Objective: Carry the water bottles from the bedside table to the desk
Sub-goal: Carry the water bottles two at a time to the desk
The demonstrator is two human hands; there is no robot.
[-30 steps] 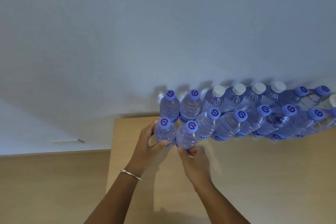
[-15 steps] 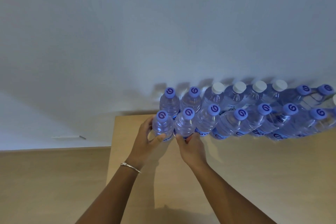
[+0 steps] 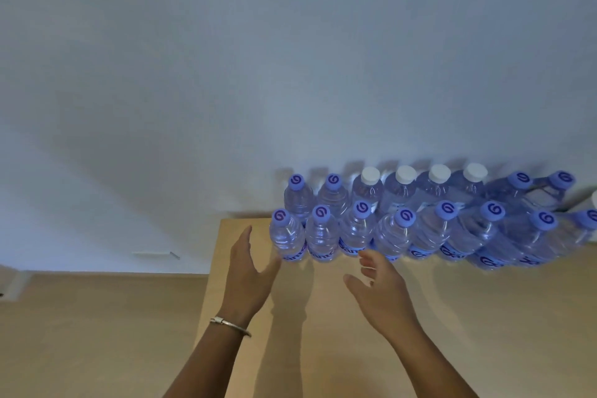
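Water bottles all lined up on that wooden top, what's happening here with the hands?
A person is stocking water bottles in two rows along the wall on a wooden desk. Both hands are empty: the left hand and right hand are open in front of the two leftmost front-row bottles, which stand upright on the desk, not held.

Back-row water bottles (image 3: 400,194) mostly hidden behind the front row; only caps and shoulders show. Rightmost bottle (image 3: 591,229) cut by the frame edge. Front-row label text (image 3: 452,250) partly legible, blurred. Both forearms cut at bottom edge.
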